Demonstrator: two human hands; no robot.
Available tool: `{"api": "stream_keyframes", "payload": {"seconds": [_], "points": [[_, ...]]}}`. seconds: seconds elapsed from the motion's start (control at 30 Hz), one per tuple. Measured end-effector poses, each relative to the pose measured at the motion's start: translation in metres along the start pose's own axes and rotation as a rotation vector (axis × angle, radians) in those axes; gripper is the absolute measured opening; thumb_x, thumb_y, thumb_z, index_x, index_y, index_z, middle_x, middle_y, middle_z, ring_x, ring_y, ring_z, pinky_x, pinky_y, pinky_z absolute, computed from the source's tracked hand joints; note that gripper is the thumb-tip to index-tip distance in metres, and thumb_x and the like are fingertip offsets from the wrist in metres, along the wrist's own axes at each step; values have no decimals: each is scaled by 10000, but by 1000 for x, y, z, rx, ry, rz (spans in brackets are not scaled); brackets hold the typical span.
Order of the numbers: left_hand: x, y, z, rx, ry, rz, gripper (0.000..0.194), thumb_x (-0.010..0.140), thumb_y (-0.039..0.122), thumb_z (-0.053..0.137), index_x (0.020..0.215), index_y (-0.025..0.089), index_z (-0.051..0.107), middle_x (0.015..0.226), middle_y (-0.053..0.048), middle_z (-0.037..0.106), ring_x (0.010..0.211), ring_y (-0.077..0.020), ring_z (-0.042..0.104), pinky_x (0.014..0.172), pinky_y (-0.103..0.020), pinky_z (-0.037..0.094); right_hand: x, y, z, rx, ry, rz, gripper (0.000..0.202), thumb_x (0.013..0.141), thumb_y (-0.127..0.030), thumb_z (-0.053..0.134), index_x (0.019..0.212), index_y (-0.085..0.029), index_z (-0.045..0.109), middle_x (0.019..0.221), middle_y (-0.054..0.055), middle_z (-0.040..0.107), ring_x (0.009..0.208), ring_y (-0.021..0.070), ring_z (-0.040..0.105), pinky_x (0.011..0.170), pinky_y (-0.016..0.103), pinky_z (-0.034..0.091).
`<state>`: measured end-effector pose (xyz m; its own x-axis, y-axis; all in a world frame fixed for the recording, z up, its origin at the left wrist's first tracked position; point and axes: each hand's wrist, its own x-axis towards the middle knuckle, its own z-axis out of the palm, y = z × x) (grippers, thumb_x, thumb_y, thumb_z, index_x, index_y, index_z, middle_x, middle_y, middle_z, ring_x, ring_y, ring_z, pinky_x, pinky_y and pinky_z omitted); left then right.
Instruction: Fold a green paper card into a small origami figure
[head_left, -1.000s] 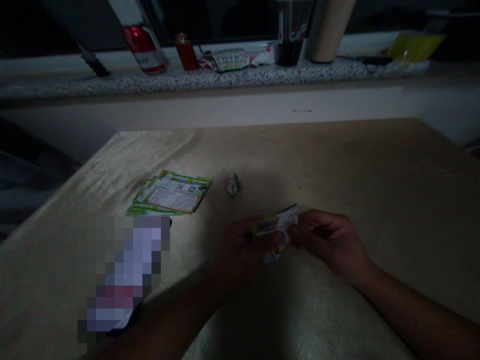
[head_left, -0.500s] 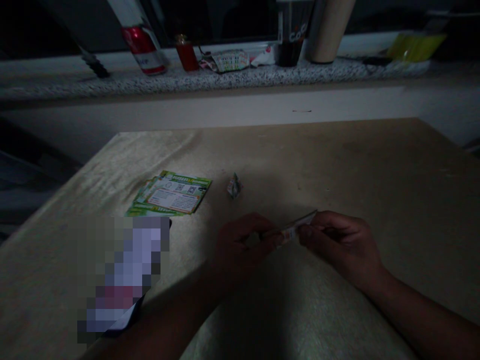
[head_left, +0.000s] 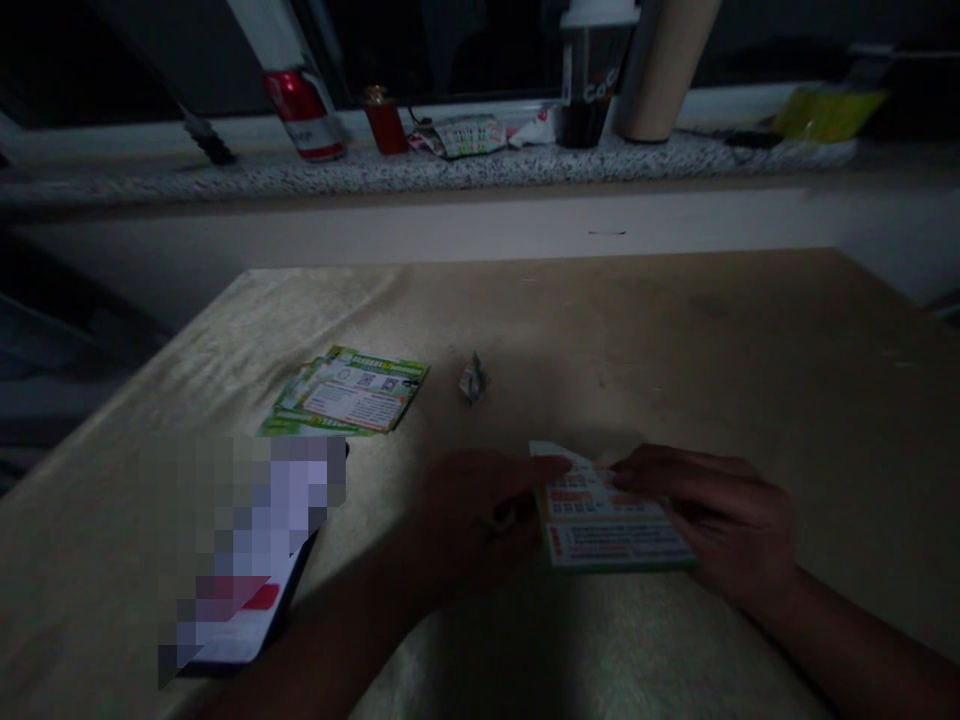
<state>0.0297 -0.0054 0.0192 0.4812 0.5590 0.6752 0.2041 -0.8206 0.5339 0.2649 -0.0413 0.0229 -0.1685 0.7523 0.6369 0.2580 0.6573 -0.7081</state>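
A printed white card point(head_left: 615, 530) with orange text and a green lower edge is held above the table, its face toward the camera. My left hand point(head_left: 480, 510), in deep shadow, grips its left side, with a finger across the upper left corner. My right hand point(head_left: 727, 520) is closed on the right side, fingers over the top edge. One top corner of the card looks folded or bent. Beyond my left hand lies a small folded paper piece point(head_left: 472, 380). A fanned stack of green and white cards point(head_left: 356, 395) rests farther left.
A phone point(head_left: 255, 570), partly pixelated, lies at the left beside my left forearm. Behind the table point(head_left: 675, 320), a granite sill point(head_left: 510, 172) bears a red and white can point(head_left: 304, 115), a small red bottle point(head_left: 386, 122), crumpled wrappers point(head_left: 469, 136), a dark cup point(head_left: 589, 90) and a yellow object point(head_left: 829, 112).
The card, seen narrow and nearly edge-on before, now shows its broad printed face. Both hands have moved slightly lower, and the right-hand fingers now lie over its top. The view has shifted a little.
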Motion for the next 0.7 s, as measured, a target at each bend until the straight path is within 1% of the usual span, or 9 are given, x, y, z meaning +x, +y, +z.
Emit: {"api": "stream_keyframes", "payload": {"seconds": [0.07, 0.13, 0.23, 0.3, 0.4, 0.5, 0.6, 0.7], "points": [[-3, 0, 2, -115, -46, -54, 321, 885, 174, 692, 1205, 193, 671, 776, -16, 768, 587, -117, 689, 625, -221, 570, 1, -1, -1, -41, -22, -59, 240, 859, -41, 671, 995, -203, 784, 817, 65, 801, 723, 163, 780, 617, 198, 627], [-5, 0, 4, -248, -52, -100, 339, 884, 156, 706, 1216, 221, 683, 905, -35, 805, 692, -123, 744, 683, -201, 589, 1, 0, -1, -90, -37, -115, 183, 882, -72, 676, 980, -185, 780, 812, 79, 797, 713, 162, 778, 612, 198, 629], [-6, 3, 8, -393, -27, -161, 316, 870, 109, 723, 1156, 243, 734, 1010, -48, 815, 843, -138, 778, 770, -184, 596, 0, 1, -1, -127, -42, -171, 144, 916, -121, 663, 968, -189, 779, 810, 81, 793, 707, 165, 773, 613, 214, 636], [-5, 3, 9, -454, -16, -195, 311, 862, 85, 724, 1124, 248, 757, 1040, -55, 812, 891, -149, 780, 784, -185, 598, 1, 2, -1, -131, -60, -185, 169, 930, -128, 641, 987, -205, 780, 807, 75, 792, 712, 170, 772, 602, 226, 638], [-6, 2, 9, -522, -13, -227, 317, 871, 85, 712, 1130, 260, 765, 1080, -62, 802, 901, -160, 780, 767, -204, 610, 2, 1, 0, -125, -79, -168, 214, 926, -125, 639, 1032, -239, 786, 807, 64, 798, 707, 182, 776, 585, 244, 644], [-8, 1, 9, -551, -5, -235, 286, 888, 135, 711, 1138, 261, 764, 1067, -65, 801, 866, -162, 782, 748, -219, 618, 1, 0, 1, -108, -57, -127, 208, 893, -140, 697, 1040, -251, 794, 833, 65, 805, 697, 188, 780, 575, 249, 648], [-6, 3, 9, -507, 22, -217, 227, 883, 174, 728, 1093, 244, 778, 1027, -71, 809, 847, -165, 783, 736, -223, 619, -2, -1, 3, -43, -34, -60, 194, 873, -132, 728, 1016, -242, 802, 861, 69, 808, 713, 182, 784, 588, 237, 651], [-3, 5, 8, -444, 44, -212, 166, 869, 192, 738, 1022, 224, 792, 968, -82, 818, 799, -179, 785, 701, -245, 625, -5, 0, 6, 28, -19, 20, 226, 840, -117, 761, 1013, -256, 806, 869, 49, 816, 738, 182, 790, 607, 234, 654]]}}
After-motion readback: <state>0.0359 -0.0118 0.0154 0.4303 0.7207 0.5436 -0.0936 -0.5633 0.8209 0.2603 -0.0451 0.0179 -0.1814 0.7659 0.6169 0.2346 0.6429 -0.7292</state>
